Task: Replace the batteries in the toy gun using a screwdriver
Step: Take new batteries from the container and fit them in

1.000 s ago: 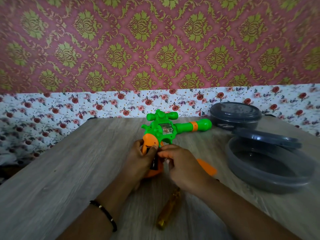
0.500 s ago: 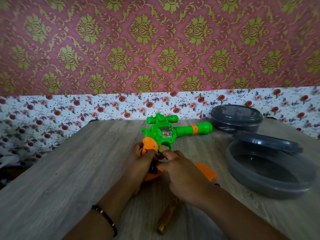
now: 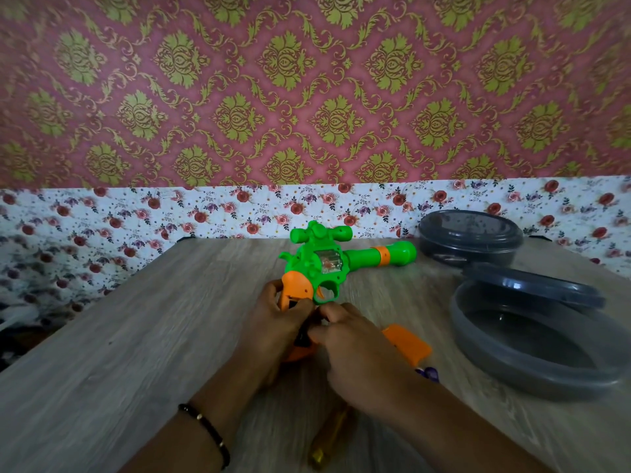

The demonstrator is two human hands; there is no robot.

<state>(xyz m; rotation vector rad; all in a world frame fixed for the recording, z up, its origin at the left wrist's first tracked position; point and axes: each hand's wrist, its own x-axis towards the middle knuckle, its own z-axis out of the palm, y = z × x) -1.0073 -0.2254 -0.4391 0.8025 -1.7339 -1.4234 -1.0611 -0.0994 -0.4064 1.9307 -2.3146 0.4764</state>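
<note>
- Head view: the right hand (image 3: 355, 349) curls its fingertips on something dark, probably a battery, at the toy gun (image 3: 327, 268)'s orange grip; the left hand (image 3: 273, 322) wraps that grip.
- Risk: a battery seated skewed or reversed, since the fingers hide the bay.
- The loose orange cover (image 3: 408, 346) lies just right of the gun, the screwdriver (image 3: 331, 438) nearer the person; a sweeping wrist could knock either.
- Grey containers (image 3: 532, 339) crowd the gun's right; open table (image 3: 119, 336) lies left.
</note>
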